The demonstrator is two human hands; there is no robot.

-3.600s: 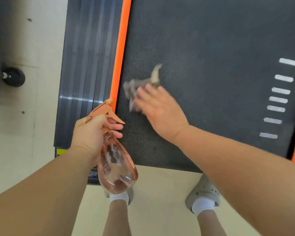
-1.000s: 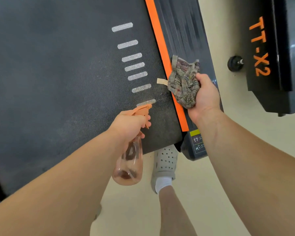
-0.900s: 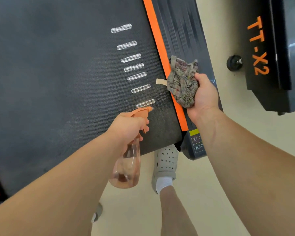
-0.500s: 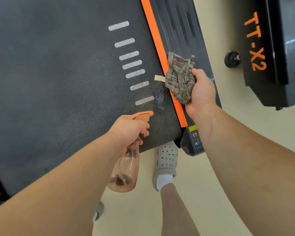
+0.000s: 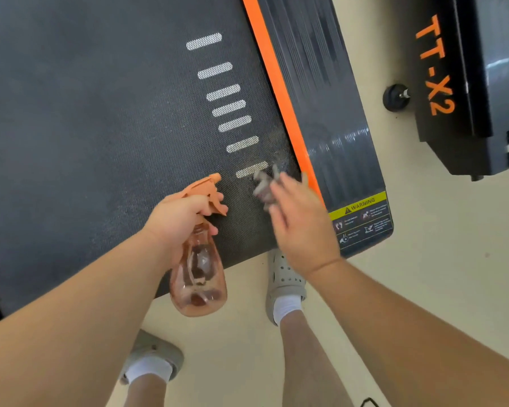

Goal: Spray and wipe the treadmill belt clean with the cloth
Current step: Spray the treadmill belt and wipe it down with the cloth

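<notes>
Treadmill belt [image 5: 100, 127]: dark textured surface, lying under both hands.

Cloth [image 5: 263, 186]: seen bunched on the belt, under and just beyond the fingertips of the right hand [image 5: 304, 227]. This area is smeared by motion blur. The right fingers [image 5: 279, 198] appear stretched over the cloth, with the thumb spread sideways. Whether the cloth is pinched or only pressed flat cannot be told.

A speckled, wet-looking patch is noted on the belt just past those fingertips, beside the nearest of the white dashes [image 5: 232, 113].

Spray bottle [image 5: 199, 274]: gripped at the neck by the left hand [image 5: 180, 218], with the fingers curled round it and one laid by the trigger. The nozzle is aimed ahead of the knuckles, over the belt. The body hangs below the palm, and little liquid is seen in it.

Surroundings: the orange strip [image 5: 276, 92] runs just beside the right thumb, with the side rail [image 5: 321, 98] beyond it. The warning label [image 5: 362, 218] sits near the back of the right hand. A second machine [image 5: 435, 66] stands well apart.

Step judged: wiping, at the belt's near corner by the strip, on a patch that has been sprayed.

Next move, as judged: the cloth is to be pressed firmly and drawn across the wet patch toward the left fingers. The bottle is to be kept clear, and fresh spray is to be laid where the belt looks dry.
</notes>
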